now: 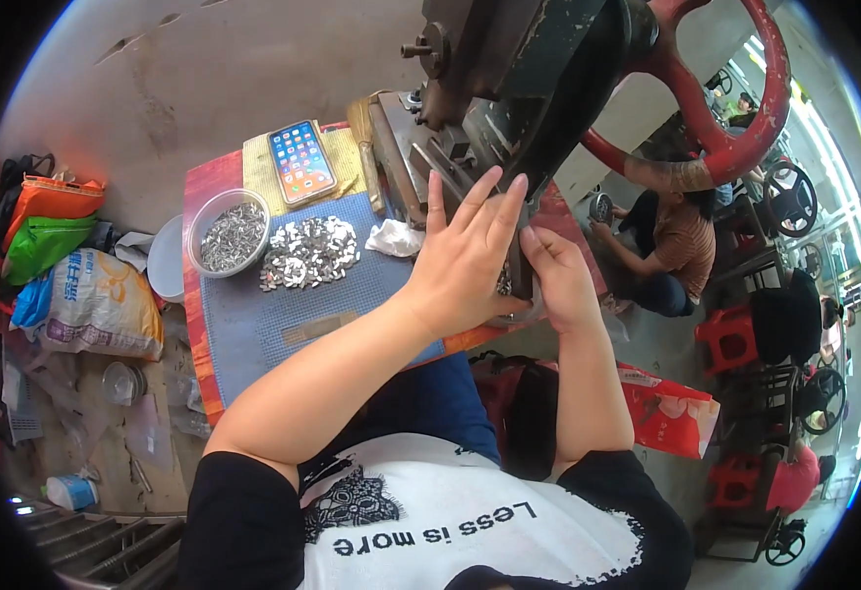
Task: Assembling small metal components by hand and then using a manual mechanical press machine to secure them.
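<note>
Head view, read from the left: a clear bowl (229,233) of small grey metal pieces sits at the far-left corner of the blue mat (283,315), and just to its right a loose heap of bright stamped metal parts (309,253) lies spread on the mat, with a phone (302,160) lying face up behind them. Further right, a crumpled white cloth (394,237) rests beside the dark press machine (509,88) (its red handwheel (735,108) arcs off to the right).

The left hand (465,261) is raised in front of the press base, fingers spread and straight, gripping nothing that shows. The right hand (560,280) is tucked just beside and partly behind it, fingers curled toward the left palm; whether it pinches a small part I cannot tell, since the left hand hides the fingertips.

The heap of parts lies to the left of both hands and a little farther away, so the left hand is the nearer one. Between the two hands and below them, a rim of a second clear dish (514,313) shows, touching the heel of the left hand.
</note>
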### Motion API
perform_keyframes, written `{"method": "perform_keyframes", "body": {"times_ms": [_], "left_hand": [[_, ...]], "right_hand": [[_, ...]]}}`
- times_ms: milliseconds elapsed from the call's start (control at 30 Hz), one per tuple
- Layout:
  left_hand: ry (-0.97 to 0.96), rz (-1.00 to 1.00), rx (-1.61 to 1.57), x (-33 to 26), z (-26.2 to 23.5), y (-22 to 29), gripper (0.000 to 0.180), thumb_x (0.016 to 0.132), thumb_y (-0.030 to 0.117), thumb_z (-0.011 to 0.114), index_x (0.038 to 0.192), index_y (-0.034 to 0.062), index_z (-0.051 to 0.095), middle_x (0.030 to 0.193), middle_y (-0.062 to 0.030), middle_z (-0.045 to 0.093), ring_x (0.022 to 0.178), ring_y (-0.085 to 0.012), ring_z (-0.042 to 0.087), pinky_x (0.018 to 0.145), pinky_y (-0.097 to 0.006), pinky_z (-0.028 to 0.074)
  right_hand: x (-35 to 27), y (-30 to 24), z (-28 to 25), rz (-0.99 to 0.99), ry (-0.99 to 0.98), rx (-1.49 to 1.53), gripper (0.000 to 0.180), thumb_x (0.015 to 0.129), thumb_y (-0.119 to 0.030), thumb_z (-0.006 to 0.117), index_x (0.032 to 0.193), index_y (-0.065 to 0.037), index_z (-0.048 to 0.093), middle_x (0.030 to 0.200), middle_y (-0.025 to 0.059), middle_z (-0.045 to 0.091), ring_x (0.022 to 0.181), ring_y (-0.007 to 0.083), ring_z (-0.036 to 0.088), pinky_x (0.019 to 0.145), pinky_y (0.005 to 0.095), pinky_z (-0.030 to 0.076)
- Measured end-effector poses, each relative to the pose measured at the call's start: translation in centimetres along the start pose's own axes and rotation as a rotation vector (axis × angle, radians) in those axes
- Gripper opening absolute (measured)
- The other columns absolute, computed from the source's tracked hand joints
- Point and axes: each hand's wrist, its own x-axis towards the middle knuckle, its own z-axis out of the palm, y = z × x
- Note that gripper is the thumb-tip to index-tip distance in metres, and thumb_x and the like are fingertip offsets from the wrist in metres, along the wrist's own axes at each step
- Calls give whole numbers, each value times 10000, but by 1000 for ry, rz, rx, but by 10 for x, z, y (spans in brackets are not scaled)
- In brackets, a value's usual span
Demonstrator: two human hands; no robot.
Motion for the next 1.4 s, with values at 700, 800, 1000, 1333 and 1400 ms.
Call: {"method": "perform_keyframes", "body": {"times_ms": [700, 800, 1000, 1333, 1400], "left_hand": [[-249, -479, 410, -74, -75, -32, 1085, 707, 432, 859, 1491, -73, 304, 1487, -237, 439, 1449, -356, 335, 1194, -554, 202], [175, -432, 255, -90, -115, -40, 571, 852, 165, 759, 1342, -23, 535, 1304, -224, 599, 1238, -366, 552, 1067, -422, 408], [112, -564, 207, -154, -151, -35, 357, 855, 157, 742, 1165, -2, 660, 1104, -165, 637, 1082, -327, 574, 946, -415, 456], [-64, -581, 137, -157, -147, -32, 399, 740, 171, 823, 1079, 15, 682, 1073, -117, 603, 1047, -319, 551, 915, -419, 460], [-42, -428, 145, -141, -138, -34, 394, 745, 158, 817, 1092, 30, 682, 1088, -120, 607, 1047, -320, 555, 912, -407, 465]], "right_hand": [[-1, -23, 68, 129, -230, 493, 392, 1075, -306, 451, 1238, 27, 579, 884, 63, 619, 781, 135, 598, 702, 287, 521], [-7, 0, 104, 222, -509, 121, 326, 1022, -272, 563, 1200, -2, 607, 893, 32, 572, 722, 114, 528, 623, 249, 424], [-16, 40, 184, -631, -384, -687, 257, 795, -128, 773, 987, -27, 636, 1033, 168, 605, 998, 360, 572, 866, 440, 477], [18, 27, 133, -694, -37, -1130, 210, 898, -15, 590, 1095, -9, 664, 1145, 168, 661, 1026, 354, 656, 888, 427, 533], [20, 24, 131, -637, -61, -1242, 242, 886, -14, 581, 1111, -1, 667, 1157, 176, 664, 1004, 355, 672, 859, 417, 552]]}}
